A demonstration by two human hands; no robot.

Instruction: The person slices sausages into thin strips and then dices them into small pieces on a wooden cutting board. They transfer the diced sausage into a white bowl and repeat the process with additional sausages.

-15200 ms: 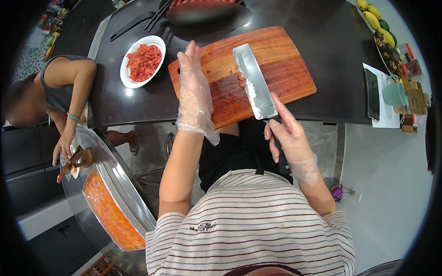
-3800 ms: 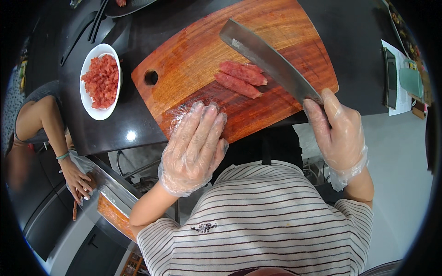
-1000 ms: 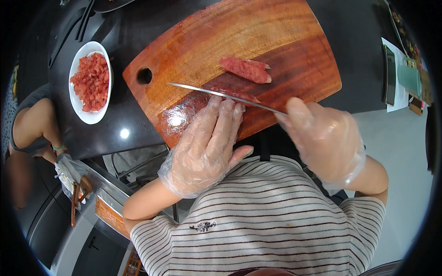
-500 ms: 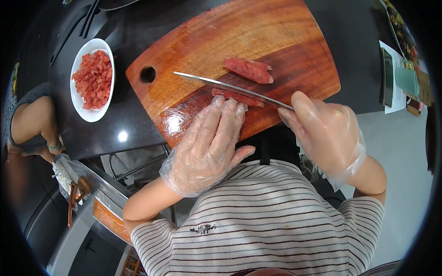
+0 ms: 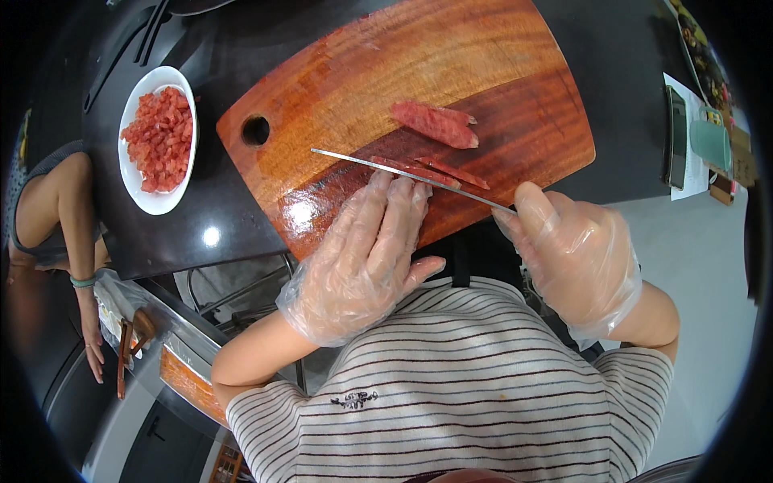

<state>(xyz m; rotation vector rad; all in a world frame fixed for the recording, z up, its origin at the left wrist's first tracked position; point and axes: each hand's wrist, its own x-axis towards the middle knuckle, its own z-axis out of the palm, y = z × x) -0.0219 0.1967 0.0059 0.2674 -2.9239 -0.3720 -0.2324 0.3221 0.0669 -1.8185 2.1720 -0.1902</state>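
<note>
My right hand (image 5: 576, 249), in a clear plastic glove, is closed around the handle end of a long thin knife (image 5: 354, 161). The blade slants across a piece of red sausage (image 5: 394, 165) on the wooden cutting board (image 5: 386, 64). Gloved the same way, my left hand (image 5: 358, 249) presses its fingertips onto this piece close to the blade, thumb held apart. A thin cut strip of sausage (image 5: 455, 172) lies on the far side of the blade. Farther back on the board rests a larger piece of sausage (image 5: 435, 125).
A white oval bowl (image 5: 158, 205) of diced red sausage stands left of the board on the dark table (image 5: 225, 229). Black chopsticks (image 5: 153, 32) lie beyond it. At the far left, another person's arm (image 5: 76, 233) hangs beside the table. A phone-like dark slab (image 5: 676, 137) lies at right.
The knife has come slightly nearer to me, and a thin strip now lies separate from the sausage under my left fingers. The other person's forearm now hangs down.
</note>
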